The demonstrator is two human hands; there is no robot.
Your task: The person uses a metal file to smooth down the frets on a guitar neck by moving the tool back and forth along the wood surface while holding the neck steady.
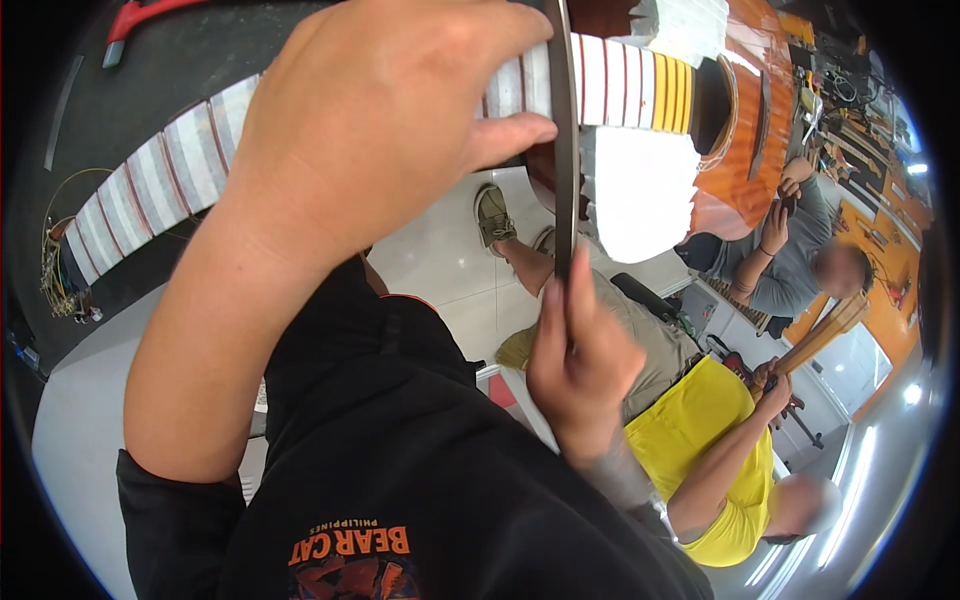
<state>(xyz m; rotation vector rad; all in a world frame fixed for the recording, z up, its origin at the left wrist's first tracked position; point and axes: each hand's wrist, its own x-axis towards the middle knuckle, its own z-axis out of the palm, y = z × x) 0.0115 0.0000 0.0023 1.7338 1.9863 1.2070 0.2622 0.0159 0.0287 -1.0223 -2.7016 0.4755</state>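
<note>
Guitar neck (160, 190) gripped by left hand (370, 120); right hand (580, 360) pinches metal bar (565, 130).

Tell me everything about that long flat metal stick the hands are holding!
The metal strip is long, thin, dark grey and looks like steel. It stands on edge across the guitar neck, running from the top of the picture down. The left hand pinches it near the neck with the thumb; the right hand holds its lower end.

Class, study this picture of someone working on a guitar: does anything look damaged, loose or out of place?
Yes. At the headstock end of the guitar neck, far left, loose strings curl away in a tangle instead of running taut along the frets. Left hand grips the neck; right hand holds a thin straight bar across it.
</note>
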